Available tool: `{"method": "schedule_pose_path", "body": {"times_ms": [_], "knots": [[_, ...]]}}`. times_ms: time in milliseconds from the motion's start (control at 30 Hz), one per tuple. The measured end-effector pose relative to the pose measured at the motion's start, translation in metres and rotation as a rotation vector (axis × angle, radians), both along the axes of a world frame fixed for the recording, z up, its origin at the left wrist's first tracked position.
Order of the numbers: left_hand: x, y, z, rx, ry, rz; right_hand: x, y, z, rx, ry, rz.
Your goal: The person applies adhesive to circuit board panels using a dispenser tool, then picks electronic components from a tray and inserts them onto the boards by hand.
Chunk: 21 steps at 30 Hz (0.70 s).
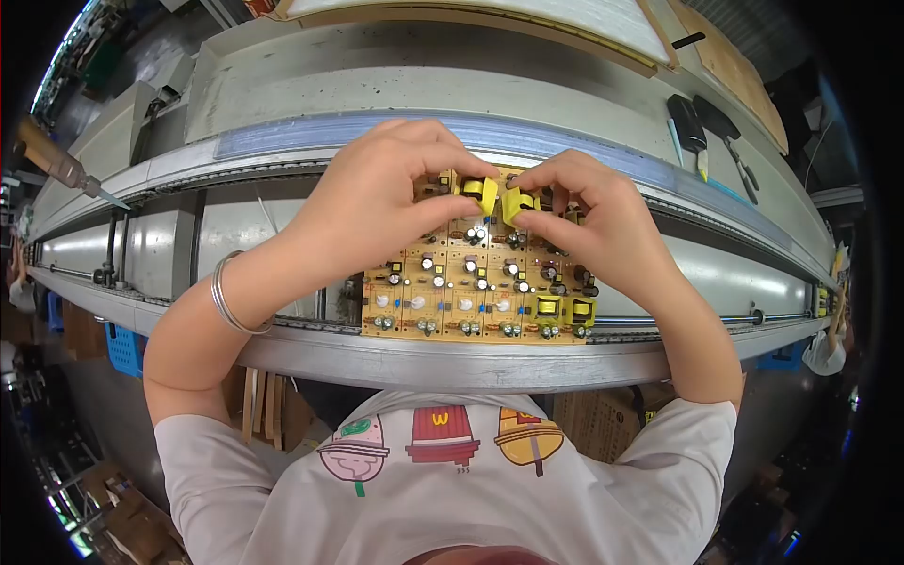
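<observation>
A tan circuit board panel [452,294] lies across the rails in front of me, covered with capacitors and other small parts. Over its far part, my left hand [405,174] pinches a yellow transformer [481,193] between thumb and forefinger. Close beside it on the right, my right hand [584,193] grips another yellow transformer [519,204] the same way. Whether these two touch the board is hidden by the fingers. Two more yellow transformers [547,308] sit side by side at the panel's near right corner.
The near metal rail [424,363] runs between my body and the panel. At the far right lie black-handled tools [688,124]. A syringe-like dispenser [71,171] stands at the left, and a blue basket [123,348] is below the left rail.
</observation>
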<state>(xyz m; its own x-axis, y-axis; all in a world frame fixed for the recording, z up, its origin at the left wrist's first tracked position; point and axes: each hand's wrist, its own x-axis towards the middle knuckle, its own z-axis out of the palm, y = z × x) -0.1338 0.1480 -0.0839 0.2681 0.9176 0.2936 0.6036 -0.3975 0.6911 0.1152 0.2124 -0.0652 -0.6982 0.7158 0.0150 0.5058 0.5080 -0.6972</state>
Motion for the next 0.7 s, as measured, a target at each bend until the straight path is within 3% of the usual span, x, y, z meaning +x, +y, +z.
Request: {"method": "schedule_pose_path", "body": {"times_ms": [200,300,700], "knots": [[0.01,-0.007,0.004,-0.096,0.063,0.077,-0.001,-0.006,-0.006,0.186,0.028,0.024],[0.01,-0.008,0.0,0.052,0.195,0.112,-0.001,-0.01,-0.01,0.321,0.053,0.053],[0.025,-0.005,-0.011,0.159,0.24,0.083,0.002,-0.018,-0.006,0.486,-0.061,0.098]]}}
